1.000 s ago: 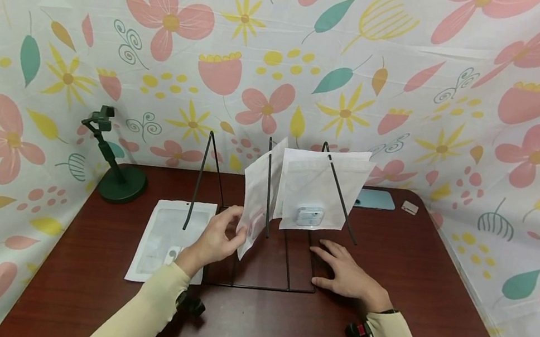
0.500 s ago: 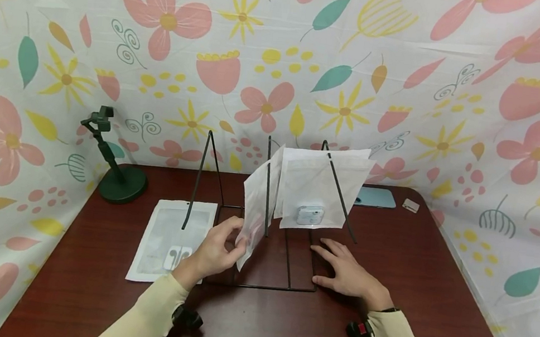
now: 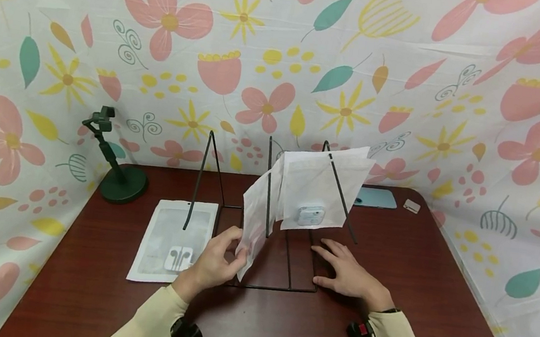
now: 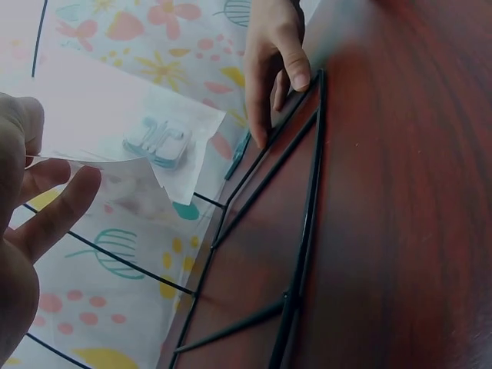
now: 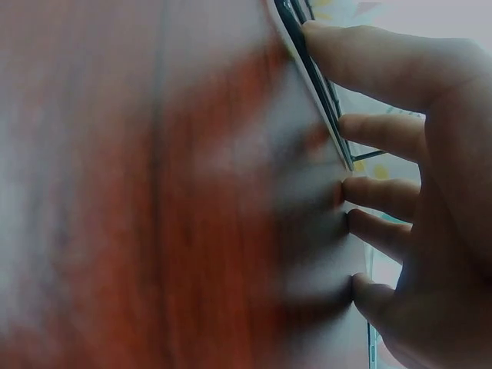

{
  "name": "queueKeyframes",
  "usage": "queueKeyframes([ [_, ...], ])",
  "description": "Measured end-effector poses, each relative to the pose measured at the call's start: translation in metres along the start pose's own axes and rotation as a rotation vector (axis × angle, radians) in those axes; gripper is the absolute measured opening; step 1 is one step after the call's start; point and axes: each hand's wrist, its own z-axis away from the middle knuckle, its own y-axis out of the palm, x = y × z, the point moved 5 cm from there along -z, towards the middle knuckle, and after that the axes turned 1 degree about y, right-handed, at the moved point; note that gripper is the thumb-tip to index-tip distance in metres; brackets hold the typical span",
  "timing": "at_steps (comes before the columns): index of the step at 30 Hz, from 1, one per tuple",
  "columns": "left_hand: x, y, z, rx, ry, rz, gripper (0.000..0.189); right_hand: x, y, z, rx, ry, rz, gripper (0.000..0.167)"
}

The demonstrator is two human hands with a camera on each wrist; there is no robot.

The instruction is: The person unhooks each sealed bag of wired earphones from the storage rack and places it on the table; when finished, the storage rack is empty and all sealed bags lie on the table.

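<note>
My left hand (image 3: 213, 260) pinches the near edge of a thin white pouch (image 3: 259, 206) between thumb and fingers. This pouch stands edge-on against the middle upright of a black wire rack (image 3: 265, 288), with something faintly pink showing low in it. Behind the right upright leans another white pouch (image 3: 324, 181), a clear case of earphones (image 3: 311, 215) showing near its bottom. My right hand (image 3: 349, 274) rests with spread fingers at the right side of the rack's base; in the right wrist view its fingertips (image 5: 350, 127) touch the rack and tabletop.
A third white pouch (image 3: 169, 223) lies flat on the table left of the rack, with earphones (image 3: 179, 258) showing through. A dark green stand (image 3: 123, 181) is at the back left. A light blue phone (image 3: 377, 198) and a small white card (image 3: 411, 206) lie at the back right.
My left hand has drawn slightly down and toward me, pulling the pinched pouch's near edge with it. The flat pouch's earphones are now more exposed. My right hand has stayed in place.
</note>
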Motion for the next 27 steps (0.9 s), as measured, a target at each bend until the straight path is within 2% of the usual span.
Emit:
queueKeyframes([
  [9, -0.01, 0.0, 0.005, -0.004, 0.04, -0.026, 0.027, -0.001, 0.001, 0.001, -0.007, -0.014, 0.01, 0.071],
  [14, -0.016, 0.002, 0.008, -0.011, 0.059, -0.02, 0.031, 0.0, 0.0, 0.0, -0.011, -0.019, 0.006, 0.071],
  [16, -0.023, 0.0, 0.005, -0.016, 0.065, -0.022, 0.032, 0.0, 0.0, 0.0, -0.011, -0.02, 0.005, 0.071],
  [23, -0.032, 0.001, 0.012, -0.011, 0.081, -0.03, 0.016, 0.0, 0.001, 0.001, -0.018, -0.024, 0.016, 0.07],
  [27, -0.048, -0.003, 0.003, -0.008, 0.088, -0.028, 0.015, 0.0, 0.001, 0.001, -0.018, -0.022, 0.015, 0.07],
])
